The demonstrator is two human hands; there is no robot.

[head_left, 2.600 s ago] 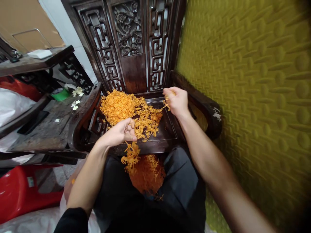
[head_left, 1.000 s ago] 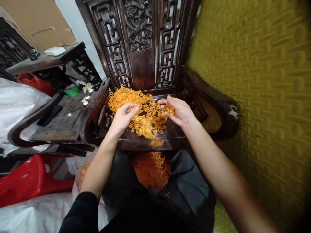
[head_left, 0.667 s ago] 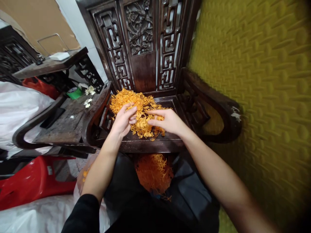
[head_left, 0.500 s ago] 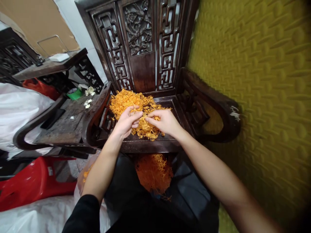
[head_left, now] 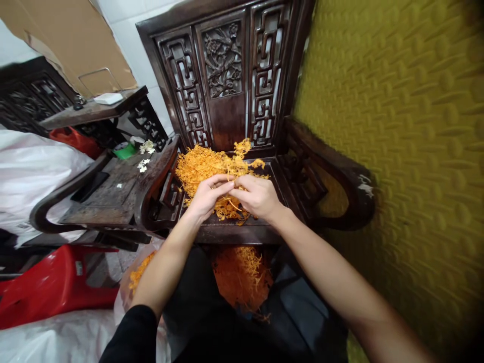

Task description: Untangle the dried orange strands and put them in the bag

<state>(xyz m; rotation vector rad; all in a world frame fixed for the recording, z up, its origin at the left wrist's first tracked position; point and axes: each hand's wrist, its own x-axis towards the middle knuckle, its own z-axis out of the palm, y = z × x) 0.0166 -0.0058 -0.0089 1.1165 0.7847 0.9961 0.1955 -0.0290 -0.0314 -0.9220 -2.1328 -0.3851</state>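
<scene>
Trousers [head_left: 295, 302], dark and filling the lower edge, frame an orange-red container [head_left: 236, 282] set between the knees, with loose stringy stems [head_left: 251, 262] lying in it and a few straggling over its near side. Just beyond, over the front edge of the wooden seat [head_left: 234, 235], the left hand [head_left: 207, 197] and the right hand [head_left: 259, 195] meet fingertip to fingertip, both pinching one orange sprig [head_left: 242, 160]. A second ago the two were apart, with a sprig blurred below the left one and small bits in the right palm; half a second ago the fingertips had drawn near each other, the clusters lying low beneath them. Now the branching heads stand up past the fingers, toward the chair back, while a thin curved stalk [head_left: 235, 204] shows below the knuckles, perhaps part of the same piece. That turn seems to bring the stem end to the fingers, which suits picking heads and stalk apart, as far as one can judge. Exactly where the tips grip is hidden behind the thumbs. Under and behind the hands, the orange pile [head_left: 198, 165] sits heaped on the seat's left, thinning rightward. Farthest off rises the carved chair back [head_left: 227, 118], a yellow-green padded wall [head_left: 397, 101] to its right.
</scene>
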